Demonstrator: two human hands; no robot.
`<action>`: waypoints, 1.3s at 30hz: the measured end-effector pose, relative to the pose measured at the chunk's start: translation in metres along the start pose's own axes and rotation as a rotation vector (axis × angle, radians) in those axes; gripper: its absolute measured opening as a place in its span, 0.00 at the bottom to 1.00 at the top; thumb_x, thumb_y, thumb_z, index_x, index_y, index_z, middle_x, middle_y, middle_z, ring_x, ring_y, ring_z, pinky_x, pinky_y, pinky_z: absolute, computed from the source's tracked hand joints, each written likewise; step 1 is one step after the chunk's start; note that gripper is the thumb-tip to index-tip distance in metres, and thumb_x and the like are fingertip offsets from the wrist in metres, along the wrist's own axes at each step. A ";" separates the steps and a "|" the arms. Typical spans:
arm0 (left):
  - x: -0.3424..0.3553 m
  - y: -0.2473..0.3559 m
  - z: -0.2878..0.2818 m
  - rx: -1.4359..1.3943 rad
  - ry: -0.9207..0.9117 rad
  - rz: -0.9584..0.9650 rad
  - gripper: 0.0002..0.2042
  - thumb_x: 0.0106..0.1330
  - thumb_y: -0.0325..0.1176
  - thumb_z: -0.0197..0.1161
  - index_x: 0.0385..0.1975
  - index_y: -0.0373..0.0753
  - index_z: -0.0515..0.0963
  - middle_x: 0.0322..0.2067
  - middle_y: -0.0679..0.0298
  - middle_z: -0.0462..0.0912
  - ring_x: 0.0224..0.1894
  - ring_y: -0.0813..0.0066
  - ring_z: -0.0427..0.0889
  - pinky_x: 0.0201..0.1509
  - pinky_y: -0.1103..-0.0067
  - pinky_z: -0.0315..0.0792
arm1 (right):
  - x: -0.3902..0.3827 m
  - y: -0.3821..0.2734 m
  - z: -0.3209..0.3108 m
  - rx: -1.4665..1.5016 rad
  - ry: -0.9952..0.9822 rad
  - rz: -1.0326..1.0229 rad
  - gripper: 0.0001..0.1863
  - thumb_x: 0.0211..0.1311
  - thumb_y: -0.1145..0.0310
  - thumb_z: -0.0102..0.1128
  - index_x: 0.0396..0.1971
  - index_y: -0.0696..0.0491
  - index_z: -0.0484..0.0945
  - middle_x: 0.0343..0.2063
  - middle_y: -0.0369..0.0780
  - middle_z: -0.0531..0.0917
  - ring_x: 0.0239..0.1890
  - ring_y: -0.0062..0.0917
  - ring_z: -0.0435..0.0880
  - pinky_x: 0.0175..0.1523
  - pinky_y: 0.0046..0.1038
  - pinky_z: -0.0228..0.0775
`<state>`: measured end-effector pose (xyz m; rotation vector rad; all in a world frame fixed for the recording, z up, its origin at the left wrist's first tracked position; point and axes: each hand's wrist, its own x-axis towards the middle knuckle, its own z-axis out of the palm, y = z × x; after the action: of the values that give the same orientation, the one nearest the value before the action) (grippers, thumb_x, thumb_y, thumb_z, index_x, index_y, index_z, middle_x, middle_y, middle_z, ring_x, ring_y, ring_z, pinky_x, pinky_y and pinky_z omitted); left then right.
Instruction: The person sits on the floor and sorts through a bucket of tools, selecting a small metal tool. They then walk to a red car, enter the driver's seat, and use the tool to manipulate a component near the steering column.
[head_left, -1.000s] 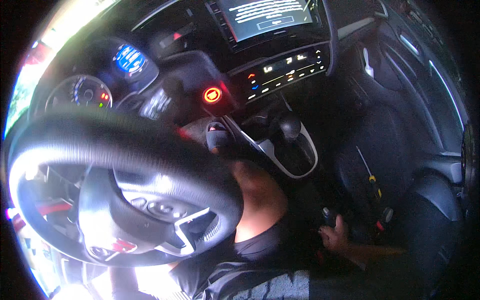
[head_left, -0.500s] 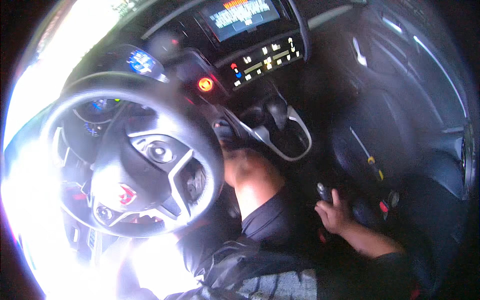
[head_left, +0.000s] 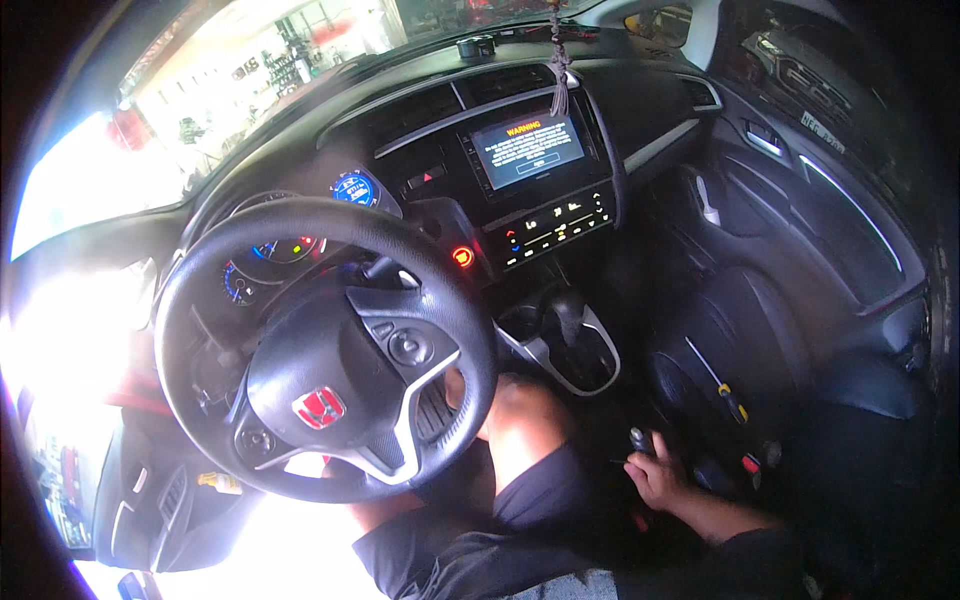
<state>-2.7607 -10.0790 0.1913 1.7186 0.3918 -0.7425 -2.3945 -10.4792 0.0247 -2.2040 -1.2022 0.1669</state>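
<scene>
My right hand [head_left: 655, 475] is closed round the black handbrake lever [head_left: 640, 442], beside my right leg, low in the view. The lever's tip shows above my fingers. I cannot see my left hand; the lower left is washed out by glare. A steering wheel [head_left: 208, 238] is in front of me over my bare knees. To the right of the lever, a screwdriver [head_left: 732, 400] with a yellow and black handle lies on the passenger seat [head_left: 745, 305], near a red seatbelt buckle [head_left: 752, 462].
The gear selector [head_left: 568, 312] stands in the centre console. Above it are lit climate controls [head_left: 558, 228], a lit screen [head_left: 530, 150] and a red-lit start button [head_left: 462, 256]. A tassel [head_left: 559, 90] hangs before the windscreen. A door panel [head_left: 830, 240] bounds the right side.
The view has tilted up, bringing the windscreen, dashboard top and hanging tassel into sight, and the interior appears lower in the picture. My right hand stays on the lever.
</scene>
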 end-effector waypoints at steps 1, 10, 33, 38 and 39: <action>0.009 0.005 -0.009 0.000 -0.015 0.005 0.09 0.73 0.33 0.65 0.41 0.33 0.85 0.38 0.60 0.88 0.41 0.73 0.85 0.47 0.75 0.77 | 0.000 0.001 -0.001 -0.009 -0.012 -0.005 0.09 0.67 0.58 0.66 0.39 0.47 0.83 0.50 0.55 0.75 0.39 0.53 0.82 0.43 0.47 0.76; 0.055 0.039 -0.063 -0.004 -0.116 0.011 0.12 0.73 0.37 0.66 0.44 0.34 0.86 0.39 0.60 0.89 0.43 0.73 0.86 0.49 0.76 0.78 | 0.005 0.015 0.000 -0.013 -0.102 0.061 0.11 0.63 0.60 0.71 0.38 0.50 0.83 0.47 0.58 0.74 0.37 0.55 0.81 0.40 0.50 0.76; -0.115 -0.091 -0.060 0.956 2.035 0.082 0.30 0.57 0.42 0.78 0.59 0.41 0.76 0.33 0.64 0.81 0.36 0.62 0.80 0.38 0.70 0.74 | -0.001 0.008 0.020 -0.164 0.090 -0.345 0.12 0.72 0.63 0.58 0.42 0.56 0.80 0.65 0.54 0.72 0.60 0.50 0.75 0.66 0.47 0.66; -0.100 -0.114 -0.085 1.163 2.083 0.153 0.29 0.58 0.37 0.73 0.63 0.51 0.76 0.31 0.65 0.71 0.33 0.66 0.75 0.35 0.73 0.72 | 0.043 -0.122 -0.025 -0.162 0.130 -0.341 0.12 0.73 0.64 0.55 0.42 0.58 0.79 0.65 0.54 0.70 0.61 0.48 0.73 0.67 0.46 0.64; -0.099 -0.121 -0.085 1.243 2.047 0.161 0.28 0.59 0.35 0.72 0.63 0.54 0.76 0.31 0.66 0.70 0.33 0.68 0.74 0.35 0.74 0.71 | 0.047 -0.121 -0.021 -0.163 0.143 -0.334 0.12 0.73 0.64 0.54 0.42 0.59 0.79 0.66 0.54 0.70 0.61 0.48 0.73 0.67 0.46 0.64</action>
<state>-2.8848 -9.9523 0.1787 3.0615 1.2141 1.6083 -2.4461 -10.4032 0.1192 -2.0707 -1.5233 -0.2291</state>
